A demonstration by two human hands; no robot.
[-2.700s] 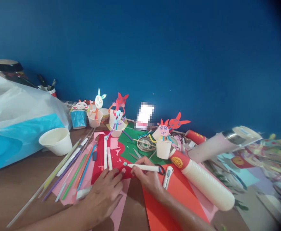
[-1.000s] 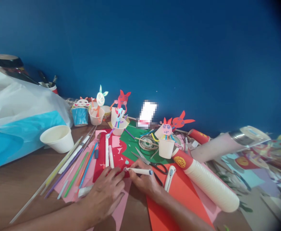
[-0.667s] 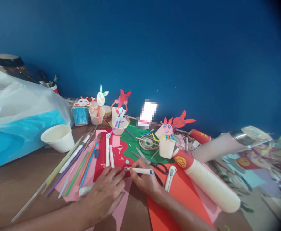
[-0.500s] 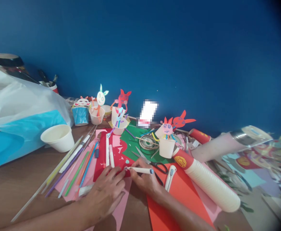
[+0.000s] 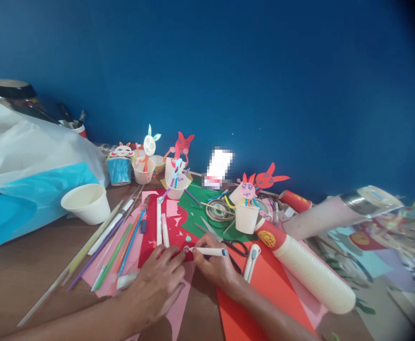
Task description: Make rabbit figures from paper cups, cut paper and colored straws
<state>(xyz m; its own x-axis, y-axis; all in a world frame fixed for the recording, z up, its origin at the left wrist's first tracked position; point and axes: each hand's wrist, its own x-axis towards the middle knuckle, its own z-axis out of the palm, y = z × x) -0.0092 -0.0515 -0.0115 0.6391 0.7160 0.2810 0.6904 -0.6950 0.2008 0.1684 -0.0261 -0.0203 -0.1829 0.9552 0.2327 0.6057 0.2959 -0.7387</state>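
A white marker with a blue end (image 5: 212,252) is pinched in my right hand (image 5: 216,265), its tip pointing left at a small pale paper piece (image 5: 186,248) on red paper (image 5: 149,244). My left hand (image 5: 163,282) rests palm down with its fingers spread, the fingertips at the edge of that small piece. Just beyond the left fingers lie two white markers (image 5: 159,222) on the red paper. Scissors (image 5: 225,239) with black handles and a white cutter (image 5: 251,263) lie beside my right hand.
Paper cups with animal figures (image 5: 247,218) stand at the back. A stack of paper cups (image 5: 313,270) lies at right, orange paper (image 5: 260,303) before it. On the left are a white bowl (image 5: 86,203), colored pipe cleaners (image 5: 113,255) and a plastic bag (image 5: 33,175).
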